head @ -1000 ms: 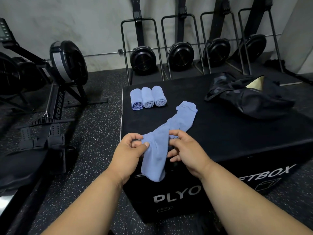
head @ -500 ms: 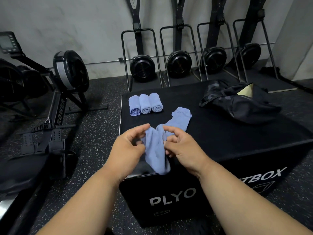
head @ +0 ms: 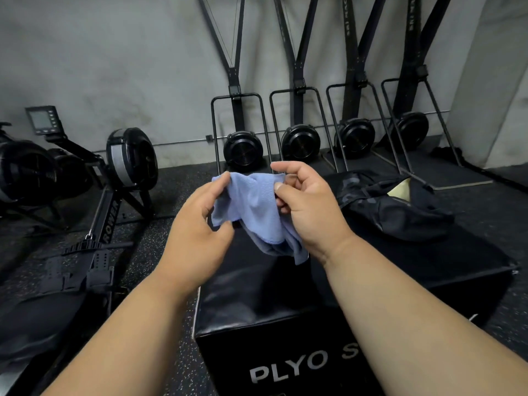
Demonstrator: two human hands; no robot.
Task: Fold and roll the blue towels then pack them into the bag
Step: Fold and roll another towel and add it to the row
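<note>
I've lifted the blue towel (head: 254, 207) off the plyo box (head: 285, 304), left hand (head: 197, 232) and right hand (head: 308, 207) pinching its top edge, so this one is probably about to be spread for folding.

Towel (head: 254, 207): pale blue, plain, fine looped weave; darker blue-grey in the shaded lower fold. Bag (head: 394, 210): black, faint darker camouflage mottling, a patch of cream-yellow lining at the opening. Box (head: 285, 324): glossy black, silver-grey letters "PLYO S". Floor (head: 160, 232): black rubber with light flecks. Wall (head: 114, 67): mottled grey-white. Rowing machine (head: 125, 164): black, grey band on flywheel, white "ROWER" lettering.
</note>
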